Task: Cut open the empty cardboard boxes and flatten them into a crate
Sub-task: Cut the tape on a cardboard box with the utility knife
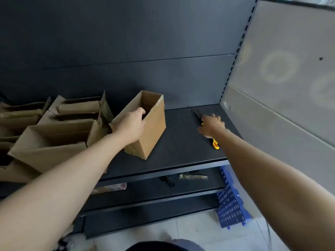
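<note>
Barely started: gripping the uncut box (153, 129) by its rim with left hand (133, 124), covering the knife (215, 144) with right hand (212, 126) (grasp impossible to tell), leaving cutting, flattening, crating undone.

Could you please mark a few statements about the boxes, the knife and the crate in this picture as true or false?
1. The left hand grips the rim of the open cardboard box. True.
2. The yellow knife lies inside that box. False: it lies on the dark shelf under the right hand, apart from the box.
3. The blue crate stands on the same shelf as the box. False: it is down on the floor, at the shelving's right end.
4. More cardboard boxes lie to the left of the held box. True.
</note>
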{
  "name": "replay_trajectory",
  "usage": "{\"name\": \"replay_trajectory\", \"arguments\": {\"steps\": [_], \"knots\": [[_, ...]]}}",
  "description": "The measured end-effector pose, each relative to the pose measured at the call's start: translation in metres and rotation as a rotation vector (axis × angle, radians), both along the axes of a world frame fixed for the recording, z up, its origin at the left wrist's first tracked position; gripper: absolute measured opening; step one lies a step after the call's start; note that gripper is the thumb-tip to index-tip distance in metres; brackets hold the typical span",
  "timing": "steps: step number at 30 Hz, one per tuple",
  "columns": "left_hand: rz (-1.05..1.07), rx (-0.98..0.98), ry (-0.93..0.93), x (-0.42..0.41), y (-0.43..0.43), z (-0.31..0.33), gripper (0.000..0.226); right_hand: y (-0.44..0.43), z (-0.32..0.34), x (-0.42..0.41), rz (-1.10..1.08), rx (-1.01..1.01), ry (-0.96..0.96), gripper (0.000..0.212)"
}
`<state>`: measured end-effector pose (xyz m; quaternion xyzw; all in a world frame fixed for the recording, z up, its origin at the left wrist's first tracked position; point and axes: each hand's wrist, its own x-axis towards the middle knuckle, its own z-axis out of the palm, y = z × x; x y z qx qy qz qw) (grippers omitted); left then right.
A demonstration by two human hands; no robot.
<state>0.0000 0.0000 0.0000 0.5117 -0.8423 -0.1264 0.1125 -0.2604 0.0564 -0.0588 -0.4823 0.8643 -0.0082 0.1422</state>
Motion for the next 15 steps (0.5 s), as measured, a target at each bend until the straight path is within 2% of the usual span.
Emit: {"name": "replay_trajectory", "arguments": {"steps": [4, 8, 15], "knots": [[0.099, -0.010, 0.088, -0.004, -0.004, 0.001, 0.028, 0.000, -0.020, -0.018, -0.134, 0.075, -0.013, 0.055], [0.239, 0.061, 0.360, -0.002, -0.015, 0.012, 0.029, -0.002, -0.041, -0.028, -0.189, 0.107, -0.086, 0.063], [0.402, 0.445, 0.623, -0.005, -0.027, 0.010, 0.029, -0.003, -0.059, -0.034, -0.227, 0.084, -0.104, 0.054]]}}
